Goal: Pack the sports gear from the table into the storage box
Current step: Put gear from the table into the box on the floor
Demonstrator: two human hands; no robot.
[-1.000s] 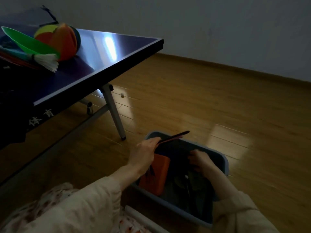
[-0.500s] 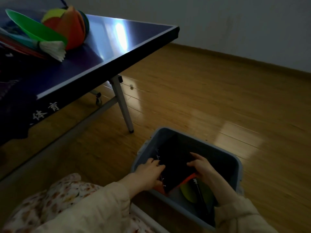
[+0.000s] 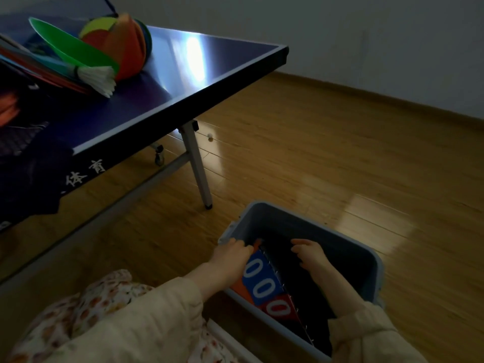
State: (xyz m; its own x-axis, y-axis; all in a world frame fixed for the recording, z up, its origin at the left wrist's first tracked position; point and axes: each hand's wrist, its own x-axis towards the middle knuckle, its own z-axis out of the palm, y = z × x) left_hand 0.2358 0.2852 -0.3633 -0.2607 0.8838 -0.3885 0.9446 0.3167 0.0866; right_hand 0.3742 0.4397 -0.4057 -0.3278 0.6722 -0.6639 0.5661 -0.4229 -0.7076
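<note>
A grey-blue storage box [image 3: 293,218] stands on the wooden floor below me. Inside it lies a flip scoreboard [image 3: 264,282] with white zeros on blue and red cards and a dark panel beside them. My left hand [image 3: 231,254] grips the scoreboard's left edge at the box's left rim. My right hand [image 3: 309,254] presses on the dark panel inside the box. On the blue table [image 3: 183,82] remain a multicoloured ball [image 3: 123,43], a green disc [image 3: 70,49] and a bundle of coloured sticks with white ends [image 3: 97,79].
A dark garment or net [image 3: 28,163] hangs over the table's near left edge. A metal table leg [image 3: 197,166] stands just left of the box, with a caster wheel [image 3: 158,158] behind it. A small white ball [image 3: 209,137] lies on the floor.
The scoreboard has gone from raised and tilted to lying lower in the box, its zero cards now facing up. Both hands have sunk with it. My view has shifted right and down.
</note>
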